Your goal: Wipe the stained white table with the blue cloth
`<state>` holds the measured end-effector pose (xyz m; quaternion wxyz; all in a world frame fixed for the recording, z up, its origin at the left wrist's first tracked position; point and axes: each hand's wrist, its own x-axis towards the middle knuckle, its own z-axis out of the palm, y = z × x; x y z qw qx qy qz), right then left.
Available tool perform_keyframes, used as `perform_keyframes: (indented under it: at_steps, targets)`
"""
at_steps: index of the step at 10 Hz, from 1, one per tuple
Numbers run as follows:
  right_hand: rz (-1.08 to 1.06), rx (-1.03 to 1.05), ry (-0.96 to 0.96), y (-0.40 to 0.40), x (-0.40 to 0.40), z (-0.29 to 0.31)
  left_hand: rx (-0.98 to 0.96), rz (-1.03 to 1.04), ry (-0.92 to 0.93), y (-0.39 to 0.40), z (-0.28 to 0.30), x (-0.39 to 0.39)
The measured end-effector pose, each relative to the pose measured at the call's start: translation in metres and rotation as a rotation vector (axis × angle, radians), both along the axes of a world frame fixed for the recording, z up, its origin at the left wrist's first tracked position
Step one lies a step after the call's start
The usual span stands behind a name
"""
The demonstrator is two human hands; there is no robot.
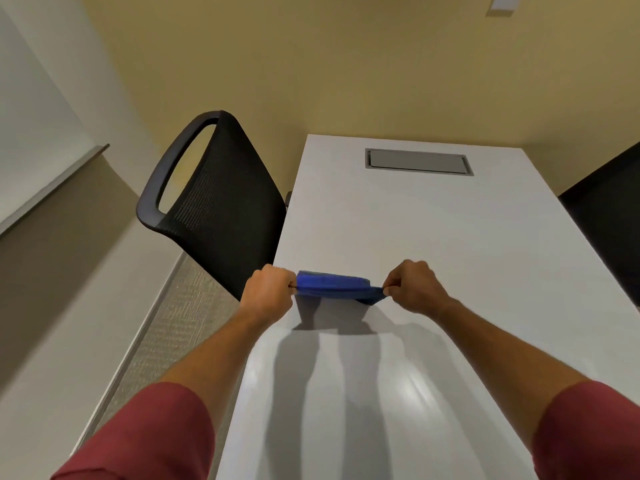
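Two bare hands hold one blue cloth (pixel 337 285) between them, above the white table (pixel 398 230). On the far left there is a pale wall panel with a grey ledge (pixel 52 188), and next to it a black mesh chair (pixel 214 202) stands just beside the left edge of the table. The left hand (pixel 268 292) is closed into a fist, and its fingers are pinched tight on the left end of the cloth. The cloth is bunched and stretched in a narrow band from one hand to the other, and it throws a dark shadow on the table under it; whether it touches the surface I cannot tell. The right hand (pixel 414 289) is also closed, with the fingertips pinching the right end. Far behind, a grey rectangular hatch (pixel 417 161) is set in the tabletop. At the right edge, part of a second dark chair (pixel 613 220) is visible. Both forearms come out of red sleeves (pixel 145 434).
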<state>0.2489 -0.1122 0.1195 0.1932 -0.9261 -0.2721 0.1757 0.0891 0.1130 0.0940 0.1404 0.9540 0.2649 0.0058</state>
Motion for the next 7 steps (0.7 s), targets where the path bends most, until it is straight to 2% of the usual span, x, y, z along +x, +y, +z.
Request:
perform_keyframes:
  at_steps: [2,5,7]
  targets:
    - [0.161,-0.235,0.111,-0.018,-0.044,-0.072,0.021,-0.172,0.278,-0.032,-0.077,-0.043]
    - [0.252,-0.348,-0.015,-0.034,-0.074,-0.11,0.125,-0.213,0.32,-0.047,-0.1,-0.073]
    - [0.255,-0.341,-0.058,-0.036,-0.081,-0.109,0.107,-0.15,0.252,-0.052,-0.096,-0.078]
